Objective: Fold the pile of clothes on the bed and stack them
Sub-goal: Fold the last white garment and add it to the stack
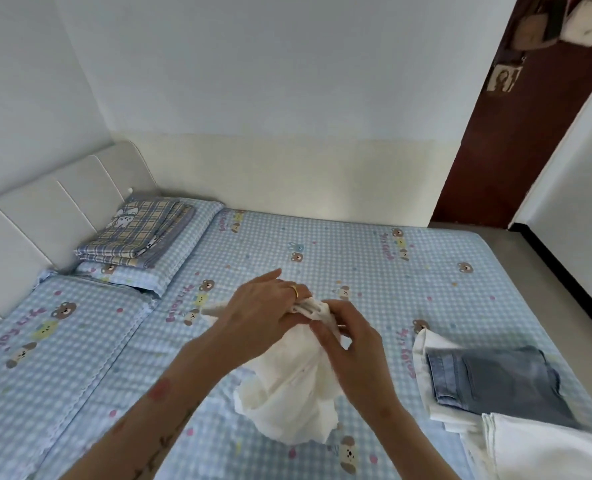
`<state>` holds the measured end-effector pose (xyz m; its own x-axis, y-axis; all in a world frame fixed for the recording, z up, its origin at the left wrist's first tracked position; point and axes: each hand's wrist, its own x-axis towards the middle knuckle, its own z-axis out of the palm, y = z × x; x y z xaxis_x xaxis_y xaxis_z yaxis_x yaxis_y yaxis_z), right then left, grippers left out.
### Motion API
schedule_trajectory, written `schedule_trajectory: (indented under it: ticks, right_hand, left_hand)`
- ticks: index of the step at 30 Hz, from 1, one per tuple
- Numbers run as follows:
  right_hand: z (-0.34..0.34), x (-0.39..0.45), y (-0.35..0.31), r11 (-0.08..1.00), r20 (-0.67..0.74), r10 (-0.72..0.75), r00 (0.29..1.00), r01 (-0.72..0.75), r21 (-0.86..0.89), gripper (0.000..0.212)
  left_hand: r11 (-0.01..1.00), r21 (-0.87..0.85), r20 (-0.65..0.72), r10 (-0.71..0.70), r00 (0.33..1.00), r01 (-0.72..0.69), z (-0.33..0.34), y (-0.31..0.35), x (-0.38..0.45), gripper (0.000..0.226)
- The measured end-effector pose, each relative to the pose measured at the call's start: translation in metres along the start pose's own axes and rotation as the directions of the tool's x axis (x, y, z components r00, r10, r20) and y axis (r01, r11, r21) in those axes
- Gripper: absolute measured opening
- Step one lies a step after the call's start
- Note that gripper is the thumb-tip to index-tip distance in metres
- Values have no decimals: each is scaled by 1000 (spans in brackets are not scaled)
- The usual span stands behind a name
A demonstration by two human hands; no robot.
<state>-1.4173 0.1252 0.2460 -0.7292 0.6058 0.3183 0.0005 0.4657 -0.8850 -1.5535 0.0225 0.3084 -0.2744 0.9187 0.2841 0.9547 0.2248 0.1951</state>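
Observation:
A crumpled white garment (287, 396) hangs bunched above the middle of the bed (356, 271). My left hand (260, 313) grips its top edge from the left, a gold ring on one finger. From the right, my right hand (353, 344) pinches the same upper edge, fingers curled round the cloth. The lower part of the garment rests on the blue checked sheet. To the right lie folded blue jeans (495, 379) on top of a folded white garment (429, 368). Another white cloth (543, 448) lies at the bottom right corner.
A folded plaid blanket (135, 230) sits on a pillow (190, 237) at the head of the bed, by the padded headboard (45, 202). Another pillow (62, 323) lies at the left. A dark door (516, 133) and floor (543, 271) are at the right.

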Motion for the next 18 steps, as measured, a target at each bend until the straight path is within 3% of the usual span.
schedule_trajectory:
  ticks: [3,5,11,16,18]
  right_hand:
    - [3,-8,12,977,-93,180,979,-189,-99,40]
    - [5,-11,23,957,-133,212,968,-234,-174,34]
    - [-45,-3,66,971,-209,83,974,-126,-204,10]
    - [-80,6,83,992,-211,64,975,-85,-96,10]
    - [-89,4,76,996,-216,44,975,-60,-67,25]
  left_hand:
    - [999,34,-107,-6,994,9,-3,22,11,17]
    - [996,81,-192,55,980,-40,-12,34,19,21]
    - [986,107,-257,155,954,-131,-42,59,29,35]
    - [984,7,-397,167,903,-179,-55,83,22,28]
    - [983,-34,-448,148,881,-182,-64,86,19,22]
